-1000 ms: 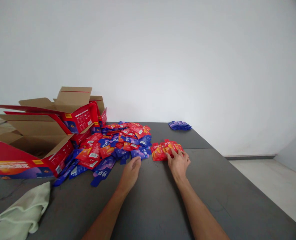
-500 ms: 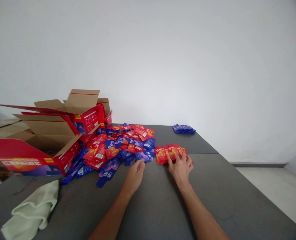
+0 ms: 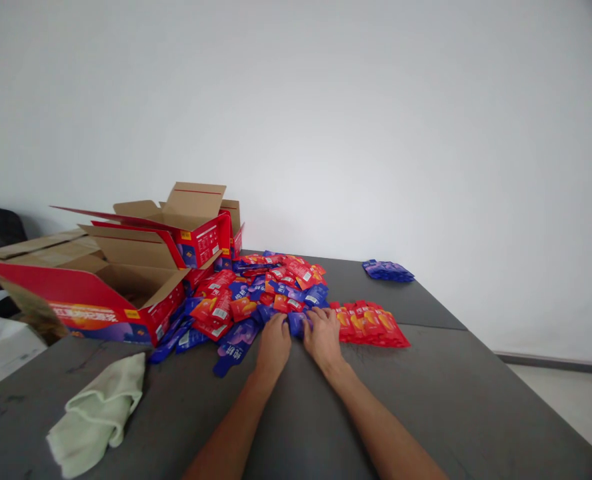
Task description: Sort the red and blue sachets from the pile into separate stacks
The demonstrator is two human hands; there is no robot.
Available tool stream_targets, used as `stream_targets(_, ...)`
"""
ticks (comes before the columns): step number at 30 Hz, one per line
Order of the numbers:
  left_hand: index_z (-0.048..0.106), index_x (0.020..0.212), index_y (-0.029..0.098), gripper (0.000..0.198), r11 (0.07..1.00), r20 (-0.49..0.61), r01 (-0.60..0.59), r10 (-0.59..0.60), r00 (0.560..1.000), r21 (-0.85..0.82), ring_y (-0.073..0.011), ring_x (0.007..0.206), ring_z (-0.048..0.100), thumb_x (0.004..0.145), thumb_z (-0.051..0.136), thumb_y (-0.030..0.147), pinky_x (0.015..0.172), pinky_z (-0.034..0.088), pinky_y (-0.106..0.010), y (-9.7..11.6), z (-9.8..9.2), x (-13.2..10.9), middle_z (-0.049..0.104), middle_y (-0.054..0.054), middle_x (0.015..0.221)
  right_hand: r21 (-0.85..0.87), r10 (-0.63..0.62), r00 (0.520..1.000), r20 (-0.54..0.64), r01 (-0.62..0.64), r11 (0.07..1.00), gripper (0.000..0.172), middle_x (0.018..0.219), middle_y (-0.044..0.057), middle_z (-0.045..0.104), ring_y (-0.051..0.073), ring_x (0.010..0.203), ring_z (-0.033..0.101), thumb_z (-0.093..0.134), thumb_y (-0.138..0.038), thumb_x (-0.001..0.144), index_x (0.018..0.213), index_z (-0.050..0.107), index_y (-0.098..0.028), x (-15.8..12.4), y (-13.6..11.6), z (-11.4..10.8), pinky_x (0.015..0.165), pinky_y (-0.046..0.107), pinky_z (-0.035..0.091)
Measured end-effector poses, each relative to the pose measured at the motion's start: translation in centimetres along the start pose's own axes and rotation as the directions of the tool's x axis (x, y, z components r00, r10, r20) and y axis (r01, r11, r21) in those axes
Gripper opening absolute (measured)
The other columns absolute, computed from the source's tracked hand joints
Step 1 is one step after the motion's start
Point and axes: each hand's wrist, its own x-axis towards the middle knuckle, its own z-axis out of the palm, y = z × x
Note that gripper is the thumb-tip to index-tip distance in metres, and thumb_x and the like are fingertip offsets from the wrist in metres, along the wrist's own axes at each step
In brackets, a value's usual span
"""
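Note:
A blue sachet shows between my two hands at the near edge of a loose pile of red and blue sachets. My left hand has its fingers curled in at the left end of this sachet, and its fingertips are partly hidden. At the other end, my right hand grips the sachet with bent fingers. Just right of my right hand lies an overlapping row of red sachets, flat on the dark table.
Open red cartons with raised cardboard flaps stand on the left. A pale green cloth lies crumpled at the front left. Stacked blue sachets rest near the table's far right edge. A white wall rises behind.
My right hand has let go of the red row and moved left to the blue sachet beside my left hand. The view has turned slightly left.

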Motion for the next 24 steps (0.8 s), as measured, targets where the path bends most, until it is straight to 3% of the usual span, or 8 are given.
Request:
stream_targets(2, 0.067, 0.106, 0.018, 0.029, 0.988, 0.024, -0.002, -0.001, 1.000, 0.157, -0.0249, 0.114, 0.058, 0.084, 0.050, 0.015, 0.104, 0.037, -0.036, -0.6, -0.2, 1.7, 0.067, -0.013, 0.115, 0.013, -0.006, 0.998, 0.056, 0.005, 1.000, 0.032, 0.126, 0.009, 0.061, 0.027, 0.119, 0.044, 0.044, -0.028, 0.094, 0.116, 0.066, -0.022, 0.6, -1.2, 1.1, 0.097, 0.040, 0.034)
stream_targets(5, 0.061, 0.116, 0.012, 0.033, 0.881, 0.055, 0.010, -0.041, 0.998, 0.473, -0.0245, 0.116, 0.057, 0.087, 0.046, 0.014, 0.100, 0.038, -0.035, -0.9, -0.4, 4.1, 0.065, -0.016, 0.120, -0.016, 0.056, 0.992, 0.112, -0.054, 0.998, 0.037, 0.133, 0.010, 0.056, 0.028, 0.125, 0.039, 0.043, -0.032, 0.094, 0.125, 0.061, -0.023, 1.2, -2.4, 2.7, 0.099, 0.041, 0.032)
stream_targets(10, 0.060, 0.112, 0.011, 0.028, 0.723, 0.046, 0.046, -0.107, 0.993, 0.689, -0.0257, 0.106, 0.061, 0.090, 0.048, 0.022, 0.091, 0.041, -0.034, -0.5, -0.1, 6.1, 0.068, -0.017, 0.108, -0.026, 0.145, 0.975, 0.168, -0.142, 0.989, 0.044, 0.145, 0.010, 0.045, 0.030, 0.135, 0.032, 0.040, -0.039, 0.094, 0.136, 0.051, -0.029, 1.1, -3.0, 4.8, 0.103, 0.047, 0.026)
stream_targets(13, 0.059, 0.111, 0.011, 0.026, 0.681, 0.061, 0.013, -0.084, 0.995, 0.732, -0.0263, 0.108, 0.060, 0.089, 0.049, 0.020, 0.091, 0.040, -0.034, -0.4, 0.0, 6.4, 0.067, -0.018, 0.109, 0.001, 0.132, 0.968, 0.213, -0.136, 0.991, 0.049, 0.148, 0.009, 0.042, 0.031, 0.139, 0.026, 0.044, -0.040, 0.092, 0.140, 0.046, -0.032, 1.0, -3.0, 5.3, 0.105, 0.049, 0.023)
stream_targets(16, 0.058, 0.111, 0.011, 0.027, 0.690, 0.037, 0.054, -0.117, 0.992, 0.722, -0.0262, 0.105, 0.062, 0.087, 0.046, 0.014, 0.088, 0.041, -0.033, -0.4, 0.0, 6.8, 0.068, -0.018, 0.106, 0.013, 0.124, 0.961, 0.245, -0.132, 0.991, 0.049, 0.149, 0.008, 0.041, 0.031, 0.140, 0.024, 0.045, -0.039, 0.091, 0.139, 0.046, -0.032, 1.0, -3.0, 5.5, 0.106, 0.053, 0.019)
stream_targets(20, 0.055, 0.110, 0.013, 0.028, 0.749, -0.037, 0.179, -0.203, 0.979, 0.637, -0.0259, 0.099, 0.065, 0.083, 0.048, 0.012, 0.081, 0.042, -0.031, -0.2, -0.3, 7.2, 0.070, -0.016, 0.102, 0.047, 0.087, 0.956, 0.281, -0.105, 0.993, 0.045, 0.148, 0.006, 0.043, 0.031, 0.139, 0.024, 0.043, -0.037, 0.091, 0.134, 0.051, -0.032, 1.1, -3.4, 5.4, 0.107, 0.056, 0.016)
stream_targets(24, 0.054, 0.110, 0.013, 0.024, 0.845, -0.111, 0.209, -0.178, 0.978, 0.492, -0.0255, 0.100, 0.065, 0.088, 0.047, 0.021, 0.081, 0.044, -0.032, -0.3, -1.1, 6.9, 0.069, -0.015, 0.103, 0.081, 0.051, 0.962, 0.269, -0.076, 0.994, 0.045, 0.146, 0.006, 0.045, 0.031, 0.140, 0.022, 0.043, -0.031, 0.090, 0.134, 0.051, -0.028, 0.9, -4.1, 5.1, 0.107, 0.058, 0.016)
